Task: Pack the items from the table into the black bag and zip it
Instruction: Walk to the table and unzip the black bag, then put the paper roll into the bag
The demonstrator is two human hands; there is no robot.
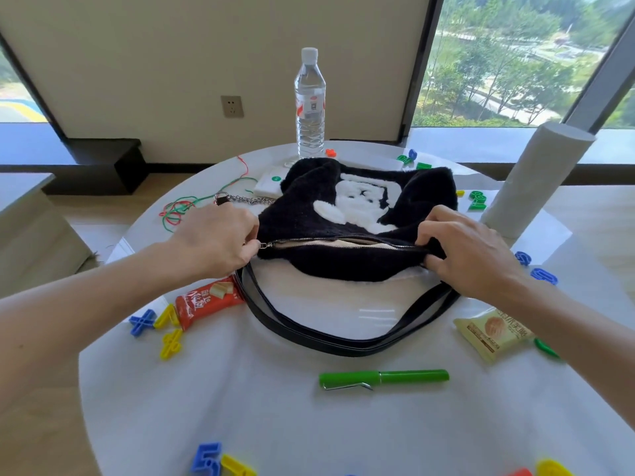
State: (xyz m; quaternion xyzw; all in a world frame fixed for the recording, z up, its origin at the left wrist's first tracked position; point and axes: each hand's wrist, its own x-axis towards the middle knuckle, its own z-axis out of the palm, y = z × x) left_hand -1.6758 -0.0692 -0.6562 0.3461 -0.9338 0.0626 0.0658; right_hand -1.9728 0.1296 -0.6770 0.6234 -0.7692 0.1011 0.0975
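On the table, both hands' fingers pinch the black bag point(343, 259); snack lettering unreadable.

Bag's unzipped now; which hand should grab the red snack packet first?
Left. The left hand pinches the fuzzy black bag's zipper end just above the red snack packet; the right hand grips the opposite end.

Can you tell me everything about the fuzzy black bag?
The fuzzy black bag with a white plush patch lies flat mid-table. Its zipper is open, showing beige lining. The left hand pinches the zipper pull end; the right hand grips the other end. Black straps loop toward the viewer.
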